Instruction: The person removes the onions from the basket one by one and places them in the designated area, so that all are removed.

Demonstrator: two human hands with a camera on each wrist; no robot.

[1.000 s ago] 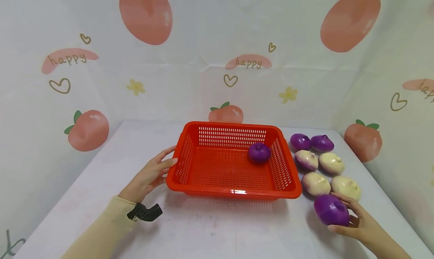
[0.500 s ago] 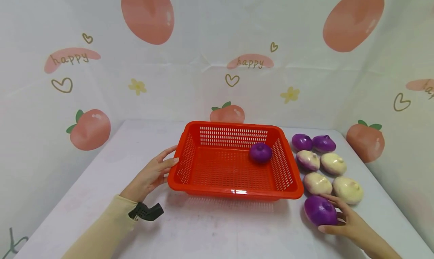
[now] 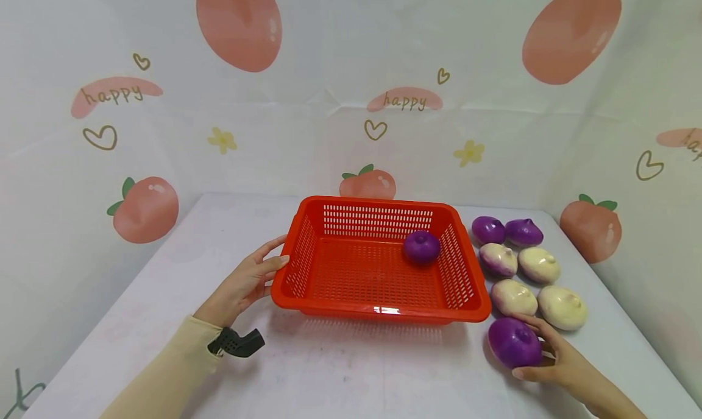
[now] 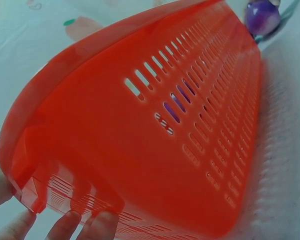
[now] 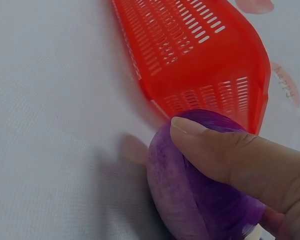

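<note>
My right hand [image 3: 559,361] holds a glossy purple onion [image 3: 514,343] by its right side, near the front of the table. In the right wrist view the thumb [image 5: 225,155] lies across the onion [image 5: 190,185]; most of the other fingers are hidden. A red plastic basket [image 3: 378,314] with slotted walls stands mid-table. My left hand [image 3: 244,285] grips its left rim, thumb on the rim and fingers against the outside. Below the rim in the left wrist view, several fingertips [image 4: 65,225] show. Another purple onion [image 3: 421,247] lies inside the basket, towards its right wall.
Right of the basket, pale onions [image 3: 562,307] and purple-tinged ones [image 3: 498,259] lie in rough pairs, with two purple onions [image 3: 523,232] at the back. A white printed cloth [image 3: 351,151] hangs behind and at both sides. The white tabletop [image 3: 340,376] extends in front of the basket.
My right hand has moved left with the purple onion, away from the pale onions and nearer the basket's front right corner. The left hand and basket have stayed in place.
</note>
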